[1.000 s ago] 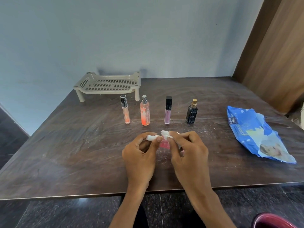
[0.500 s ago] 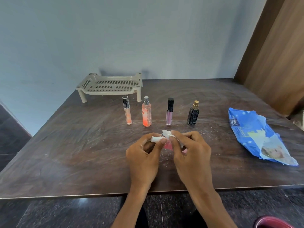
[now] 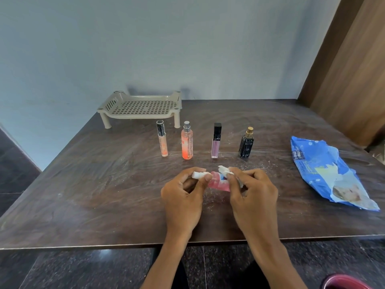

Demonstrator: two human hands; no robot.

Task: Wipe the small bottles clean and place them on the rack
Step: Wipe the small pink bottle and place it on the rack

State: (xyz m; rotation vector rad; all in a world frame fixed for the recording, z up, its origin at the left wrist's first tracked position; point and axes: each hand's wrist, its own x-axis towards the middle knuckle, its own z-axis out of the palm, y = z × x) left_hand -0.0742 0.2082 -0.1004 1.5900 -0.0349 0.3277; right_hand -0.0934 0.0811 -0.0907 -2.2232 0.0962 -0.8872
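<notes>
Between my two hands lies a small pink bottle with a white cap, held sideways just above the table. My left hand pinches the white cap end. My right hand pinches a white wipe against the bottle's other end. Beyond my hands several small bottles stand upright in a row: a thin clear tube, an orange spray bottle, a lilac tube with a black cap and a black bottle with a gold top. The beige plastic rack stands at the back left with nothing on it.
A blue pack of wipes lies at the right of the dark wooden table. A wooden panel rises at the far right. White crumbs dot the table near the bottles. A red rim shows at the bottom right corner.
My hands have drawn a little apart, so more of the pink bottle shows between them. The wipe has shifted along it to the right.
</notes>
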